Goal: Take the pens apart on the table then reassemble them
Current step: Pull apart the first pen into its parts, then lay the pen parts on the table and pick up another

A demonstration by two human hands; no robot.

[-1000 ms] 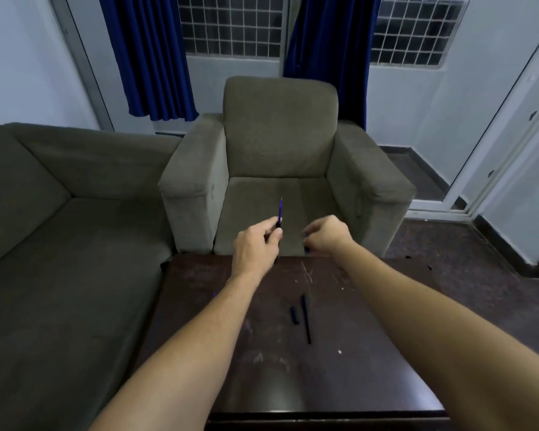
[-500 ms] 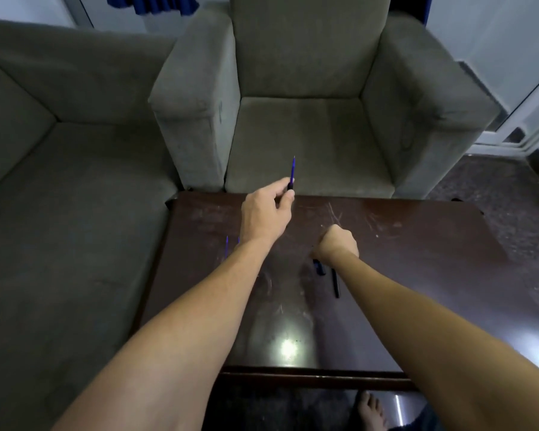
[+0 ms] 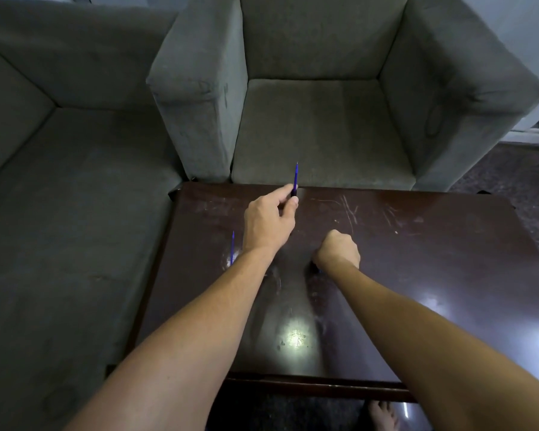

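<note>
My left hand [image 3: 269, 220] pinches a thin blue pen part [image 3: 295, 178] between thumb and fingers, its point upright above the far edge of the dark wooden table [image 3: 433, 259]. My right hand [image 3: 338, 250] is curled knuckles-up and rests low on the table's middle. It covers the spot where the black pen pieces lay; they are hidden under the hand and forearm, and whether it grips one cannot be seen. A loose blue refill [image 3: 232, 247] lies on the table just left of my left wrist.
A grey armchair [image 3: 318, 129] stands right behind the table's far edge, and a grey sofa [image 3: 59, 197] runs along its left side. Light glares off the tabletop near its front edge. A bare foot [image 3: 383, 415] shows below the table.
The view has tilted down toward the table. My right hand dropped from beside the left hand onto the black pen pieces. My left hand still holds the blue part upright.
</note>
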